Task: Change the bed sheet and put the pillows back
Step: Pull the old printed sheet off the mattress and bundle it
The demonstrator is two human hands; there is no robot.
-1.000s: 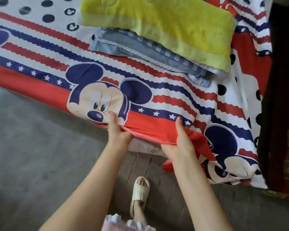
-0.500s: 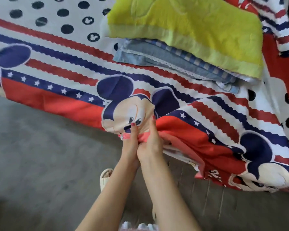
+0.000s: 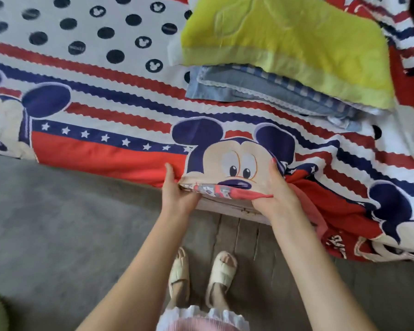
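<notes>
A red, white and blue cartoon-mouse bed sheet point(image 3: 101, 111) covers the bed across the top of the head view. My left hand point(image 3: 177, 194) and my right hand point(image 3: 276, 194) grip its near hem at the bed's edge, on either side of a printed mouse face. The hem is folded under between them, showing the sheet's underside. To the right the sheet point(image 3: 339, 211) hangs bunched over the edge. A yellow pillow point(image 3: 285, 44) lies on a blue denim-look pillow point(image 3: 261, 91) at the upper right.
Grey floor point(image 3: 58, 235) runs along the bed's near side. My feet in cream slippers point(image 3: 201, 273) stand just below the bed edge. A pale strip of mattress or frame point(image 3: 234, 207) shows under the lifted hem.
My hands, together half a second ago, have spread apart along the hem. The view has shifted left along the bed, so the pillows sit further right.
</notes>
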